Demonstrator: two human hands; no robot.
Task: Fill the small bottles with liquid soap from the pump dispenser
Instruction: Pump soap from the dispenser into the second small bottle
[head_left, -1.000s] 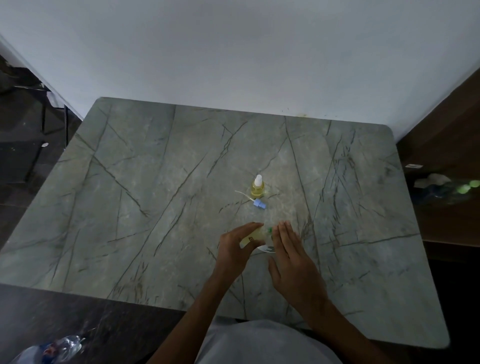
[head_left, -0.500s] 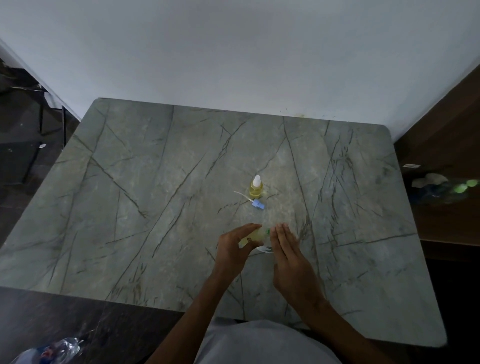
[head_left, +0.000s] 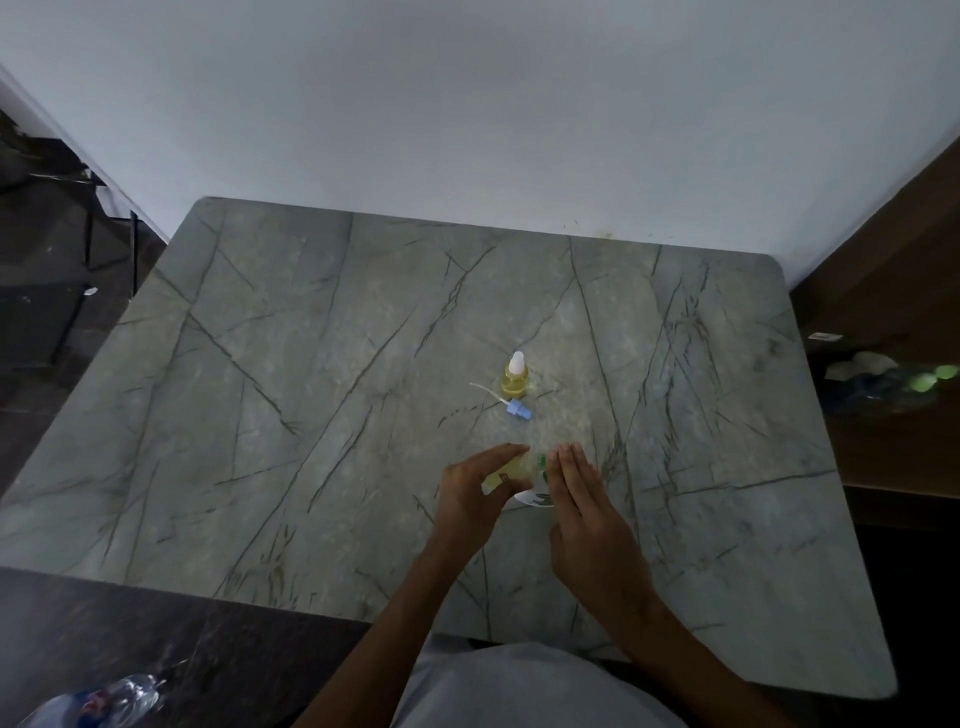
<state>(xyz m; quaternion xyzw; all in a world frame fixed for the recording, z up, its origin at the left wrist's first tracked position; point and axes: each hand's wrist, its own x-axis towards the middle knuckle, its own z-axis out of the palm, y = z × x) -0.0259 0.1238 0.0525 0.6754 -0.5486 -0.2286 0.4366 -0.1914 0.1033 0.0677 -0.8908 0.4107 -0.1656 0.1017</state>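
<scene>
Item, soap container (head_left: 514, 467): between centre and near edge of the table (head_left: 311, 415), my left hand (head_left: 475, 493) curled round it, right hand (head_left: 587, 504) flat-fingered alongside; I judge it light, slippery, squashy, so hold mid-body.

The table (head_left: 311, 364) has a smooth, marble-look top, grey-green with dark veins and a dull sheen. Near its middle, the small bottle (head_left: 516, 383) is clear plastic with an opaque white cap, and the pump part (head_left: 518, 409) is blue plastic. Toward the near edge, the dispenser bottle (head_left: 511, 472) is translucent plastic with a white label.
</scene>
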